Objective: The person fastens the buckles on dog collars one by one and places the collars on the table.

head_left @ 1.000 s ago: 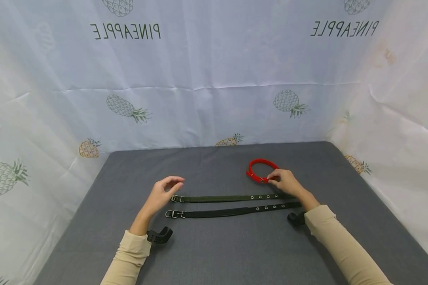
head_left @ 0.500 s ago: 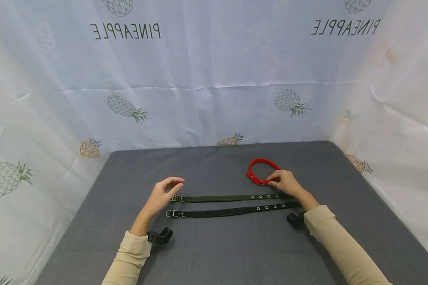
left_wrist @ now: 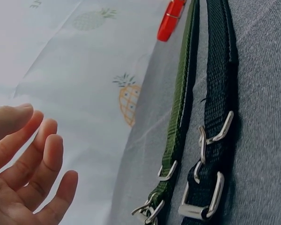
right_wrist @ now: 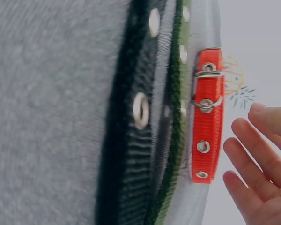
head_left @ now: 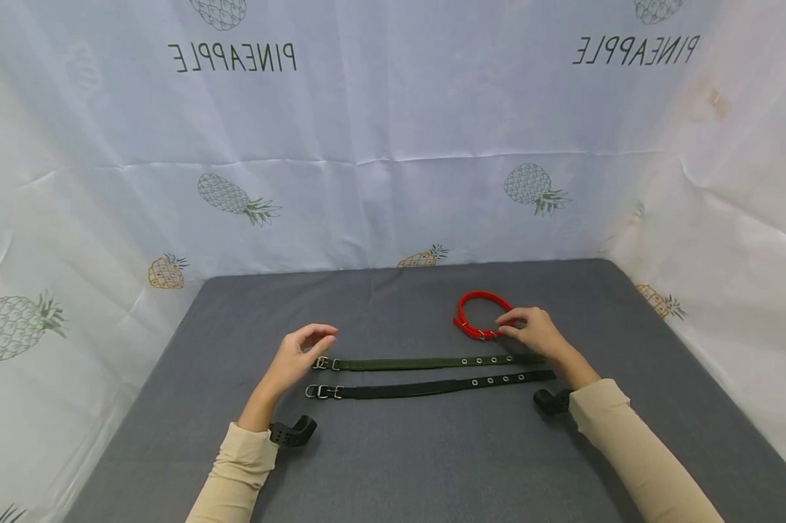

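Observation:
A red collar (head_left: 476, 333), buckled into a ring, lies at the back right of the table. My right hand (head_left: 532, 330) is just beside it with loosely bent fingers; in the right wrist view a gap shows between those fingers and the red collar (right_wrist: 207, 126). In front of the ring, a green collar (head_left: 393, 365) lies stretched out straight, eyelets to the right and buckle to the left. Nearer still is a black collar (head_left: 399, 391), laid almost parallel. My left hand (head_left: 297, 356) hovers by the green collar's buckle (left_wrist: 152, 208), fingers relaxed and holding nothing.
A grey cloth covers the table (head_left: 406, 465). White curtains (head_left: 380, 211) printed with pineapples hang behind it and at both sides. Each wrist carries a black camera mount, the left one (head_left: 293, 433) and the right one (head_left: 551, 402).
My right hand has let go of the red collar and drawn back slightly to the right. The collar stays in nearly the same place. My left hand has barely moved.

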The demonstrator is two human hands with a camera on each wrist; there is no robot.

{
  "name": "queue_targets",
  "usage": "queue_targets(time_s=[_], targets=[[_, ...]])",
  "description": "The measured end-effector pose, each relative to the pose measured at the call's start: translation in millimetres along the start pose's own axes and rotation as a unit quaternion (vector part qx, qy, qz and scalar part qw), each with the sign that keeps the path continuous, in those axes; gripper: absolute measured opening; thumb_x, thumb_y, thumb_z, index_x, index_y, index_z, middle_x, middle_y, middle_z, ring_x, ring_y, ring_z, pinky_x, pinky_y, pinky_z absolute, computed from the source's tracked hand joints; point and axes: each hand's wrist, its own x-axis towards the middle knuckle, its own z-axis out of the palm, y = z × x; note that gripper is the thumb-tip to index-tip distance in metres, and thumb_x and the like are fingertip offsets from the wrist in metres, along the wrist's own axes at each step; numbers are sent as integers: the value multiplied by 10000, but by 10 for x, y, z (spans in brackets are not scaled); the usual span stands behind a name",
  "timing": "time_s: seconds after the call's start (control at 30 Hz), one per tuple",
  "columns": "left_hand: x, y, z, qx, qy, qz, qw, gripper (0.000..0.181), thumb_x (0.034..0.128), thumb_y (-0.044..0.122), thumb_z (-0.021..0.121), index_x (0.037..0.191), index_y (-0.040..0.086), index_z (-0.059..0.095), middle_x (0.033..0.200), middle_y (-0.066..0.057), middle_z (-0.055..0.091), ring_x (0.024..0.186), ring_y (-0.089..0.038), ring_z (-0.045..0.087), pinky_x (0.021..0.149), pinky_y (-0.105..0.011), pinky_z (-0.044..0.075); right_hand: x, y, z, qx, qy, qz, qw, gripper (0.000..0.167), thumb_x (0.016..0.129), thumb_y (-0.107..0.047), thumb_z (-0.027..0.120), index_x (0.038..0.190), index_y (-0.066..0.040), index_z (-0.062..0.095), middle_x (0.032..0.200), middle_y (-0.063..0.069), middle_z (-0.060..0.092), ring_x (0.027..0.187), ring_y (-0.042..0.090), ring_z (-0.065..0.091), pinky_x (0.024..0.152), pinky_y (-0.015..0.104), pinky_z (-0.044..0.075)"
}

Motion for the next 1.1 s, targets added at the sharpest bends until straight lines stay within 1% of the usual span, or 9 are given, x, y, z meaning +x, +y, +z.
queue_targets(time_s=[0.07, 0.13, 0.27, 0.37, 0.47, 0.57, 0.77, 0.97, 1.1], targets=[[0, -3, -14, 8, 22, -52, 10000, 262, 974, 165, 574, 1175, 11, 640, 1115, -237, 665, 921, -208, 649, 823, -233, 510, -23, -2, -32, 146, -53, 46, 9999, 185, 881, -83, 682, 1035, 10, 723, 1022, 206, 717, 970, 353, 659, 839, 468, 554], [-1, -21, -27, 46, 36, -65, 10000, 257, 975, 161, 572, 1174, 14, 642, 1111, -244, 662, 918, -213, 651, 808, -223, 508, -42, -4, -61, 293, -118, 115, 9994, 201, 885, -99, 683, 1049, 12, 718, 1042, 208, 716, 952, 313, 670, 796, 382, 571], [-14, -48, -54, 168, 5, -137, 9998, 279, 977, 168, 569, 1185, -8, 630, 1126, -251, 656, 940, -240, 651, 814, -252, 511, -88, -6, -114, 504, -223, 196, 9983, 229, 888, -124, 687, 1062, 22, 709, 1043, 211, 717, 874, 145, 668, 741, 228, 543], [-31, -60, -70, 289, -45, -210, 9994, 296, 976, 177, 572, 1193, -19, 622, 1137, -236, 660, 956, -227, 649, 826, -282, 515, -130, 9, -146, 604, -343, 215, 9974, 243, 891, -136, 685, 1069, 27, 702, 1041, 216, 716, 838, 17, 631, 731, 185, 525], [-48, -76, -79, 432, -59, -225, 9988, 285, 965, 162, 588, 1180, -21, 629, 1121, -208, 674, 955, -193, 648, 829, -289, 521, -174, 39, -168, 640, -474, 310, 9963, 257, 891, -147, 687, 1079, 28, 698, 1045, 212, 715, 811, -48, 606, 728, 187, 525], [-63, -102, -91, 590, -82, -167, 9981, 267, 953, 141, 603, 1160, -24, 640, 1089, -181, 688, 943, -194, 651, 841, -282, 525, -218, 81, -190, 574, -598, 393, 9958, 280, 891, -151, 685, 1096, 39, 689, 1049, 212, 716, 817, -32, 615, 727, 211, 531], [-79, -173, -123, 755, -141, -177, 9969, 248, 931, 121, 630, 1122, -36, 655, 1051, -173, 703, 941, -254, 659, 861, -303, 529, -296, 154, -216, 493, -626, 542, 9953, 316, 890, -183, 690, 1110, 44, 681, 1061, 212, 718, 880, 97, 660, 756, 272, 552], [-65, -265, -134, 836, -257, -417, 9953, 270, 909, 121, 659, 1128, -36, 653, 1054, -181, 700, 929, -233, 655, 787, -255, 533, -339, 240, -228, 512, -675, 755, 9935, 354, 879, -203, 706, 1119, 56, 673, 1068, 224, 714, 902, 140, 662, 805, 377, 556], [-52, -312, -129, 870, -392, -625, 9935, 294, 907, 156, 668, 1139, -25, 652, 1092, -190, 684, 974, -279, 646, 778, -270, 534, -360, 291, -241, 573, -742, 915, 9914, 372, 857, -196, 728, 1122, 59, 671, 1071, 225, 713, 867, 84, 653, 781, 321, 544]])
